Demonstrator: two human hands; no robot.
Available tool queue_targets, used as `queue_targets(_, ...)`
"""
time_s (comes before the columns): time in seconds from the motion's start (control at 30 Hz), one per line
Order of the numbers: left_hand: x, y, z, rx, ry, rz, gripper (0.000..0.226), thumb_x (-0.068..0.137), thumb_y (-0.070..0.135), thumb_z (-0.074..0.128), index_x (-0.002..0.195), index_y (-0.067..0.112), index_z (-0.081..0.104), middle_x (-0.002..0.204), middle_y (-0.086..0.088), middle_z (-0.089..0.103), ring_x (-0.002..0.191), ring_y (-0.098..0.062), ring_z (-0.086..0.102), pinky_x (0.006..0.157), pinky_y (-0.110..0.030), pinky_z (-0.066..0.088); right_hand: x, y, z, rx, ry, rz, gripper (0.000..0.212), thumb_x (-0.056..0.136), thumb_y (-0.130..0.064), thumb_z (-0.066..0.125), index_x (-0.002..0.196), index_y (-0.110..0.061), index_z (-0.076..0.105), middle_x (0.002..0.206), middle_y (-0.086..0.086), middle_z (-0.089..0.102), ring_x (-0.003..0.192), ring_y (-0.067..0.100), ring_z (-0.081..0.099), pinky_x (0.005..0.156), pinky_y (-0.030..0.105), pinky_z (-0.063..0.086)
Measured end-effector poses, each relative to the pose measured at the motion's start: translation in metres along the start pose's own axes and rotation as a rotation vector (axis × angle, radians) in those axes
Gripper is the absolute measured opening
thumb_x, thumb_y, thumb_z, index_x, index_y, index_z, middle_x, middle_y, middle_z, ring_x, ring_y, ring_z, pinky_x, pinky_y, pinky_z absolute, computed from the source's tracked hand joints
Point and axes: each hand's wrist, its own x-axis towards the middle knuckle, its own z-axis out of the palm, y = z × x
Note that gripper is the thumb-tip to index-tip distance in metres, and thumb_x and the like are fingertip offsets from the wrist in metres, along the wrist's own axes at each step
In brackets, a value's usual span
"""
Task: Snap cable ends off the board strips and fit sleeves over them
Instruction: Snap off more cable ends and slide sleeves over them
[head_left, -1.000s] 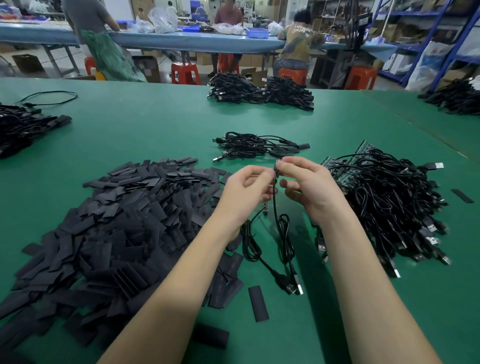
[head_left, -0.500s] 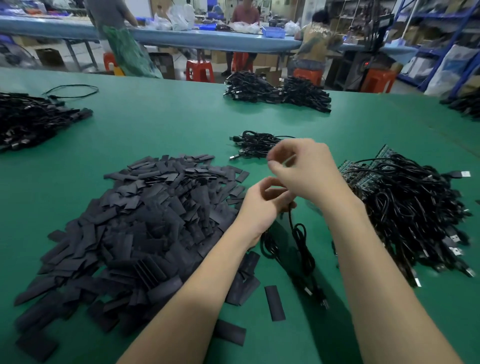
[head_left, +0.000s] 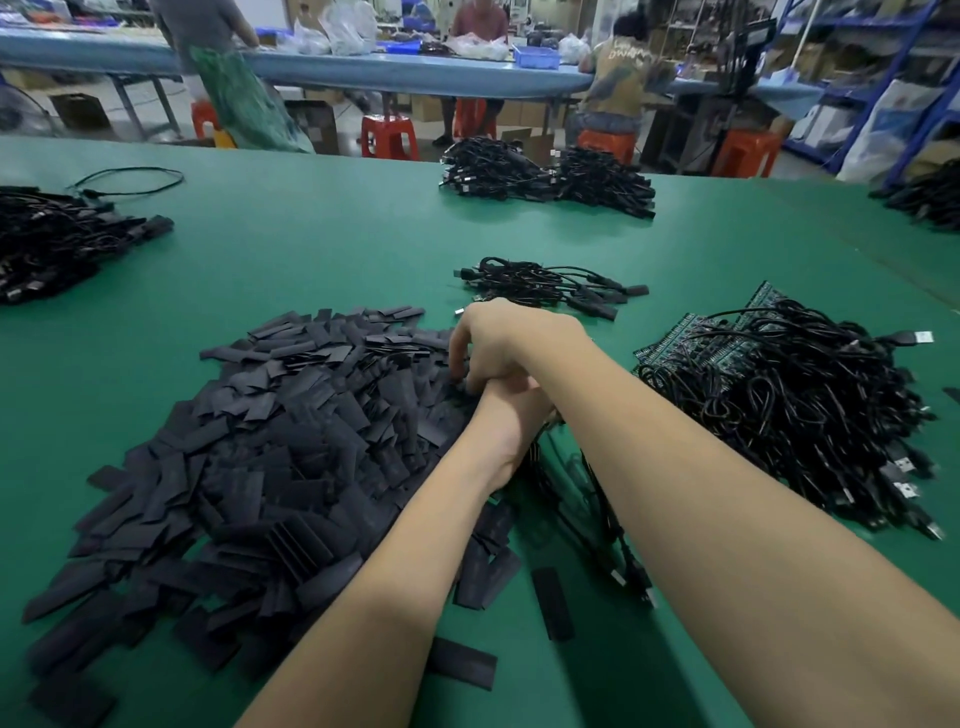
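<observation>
Gripping a black cable (head_left: 582, 499), the left hand (head_left: 511, 415) is curled with its fingers mostly hidden under the right wrist; the cable's loops trail toward the near edge of the green worktop (head_left: 311, 249), ending in a plug (head_left: 641, 587) beside the right forearm. Crossing over the left hand, the right hand (head_left: 511, 338) reaches palm-down to the far right fringe of the sleeve pile (head_left: 270, 457), its fingers bent down onto the flat black sleeves; whether they have pinched one I cannot tell.

Nearest the front edge, a few loose sleeves (head_left: 553, 603) lie apart from the heap between the two forearms. The sleeve pile itself spreads across the left half of the worktop. To the right of the arms sits a big tangle of cables (head_left: 800, 415) with USB plugs sticking out toward the right edge, piled over green board strips (head_left: 685, 343) that show at its far left side.

Just beyond the right hand lies a small bundle of cables with sleeves on their ends (head_left: 550, 286). At the far left edge rests another dark cable heap (head_left: 62, 239) with a single loose lead (head_left: 130, 182) behind it, and toward the far edge two more cable bundles (head_left: 545, 174) lie side by side.

Beyond the worktop, people work at a long blue table (head_left: 389, 73) with red stools (head_left: 389, 137) beneath it.
</observation>
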Motion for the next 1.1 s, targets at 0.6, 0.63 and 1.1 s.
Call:
queue_targets(0.6,0.005,0.007,0.0,-0.275,-0.17,0.174,0.006,0.096,0.005,0.063,0.097,0.011,0.064,0.077,0.0,0.071,0.065,-0.013,0.061,0.064,-0.021,0.053,-0.108,0.085,0.013,1.383,0.669,0.013,0.021,0.078,-0.005,0.083,0.084,-0.013,0.064,0.079,0.006,0.069,0.062,0.01,0.062,0.058,0.018,0.051)
queue_targets(0.63,0.004,0.008,0.0,-0.306,-0.185,0.165,0.007,0.096,0.005,0.061,0.096,0.011,0.064,0.076,0.0,0.07,0.064,-0.013,0.059,0.062,-0.021,0.052,-0.11,0.087,0.015,1.558,0.634,0.0,0.023,0.077,-0.004,0.082,0.089,-0.013,0.065,0.078,0.003,0.07,0.064,0.01,0.063,0.06,0.018,0.052)
queue_targets(1.1,-0.005,0.024,-0.012,-0.455,-0.394,0.049,0.018,0.08,0.016,0.069,0.097,0.013,0.063,0.075,0.0,0.063,0.057,-0.007,0.053,0.052,-0.017,0.045,-0.108,0.09,0.033,2.057,0.529,-0.09,0.015,0.071,-0.013,0.079,0.085,-0.015,0.082,0.092,0.006,0.077,0.079,0.013,0.073,0.064,0.016,0.057)
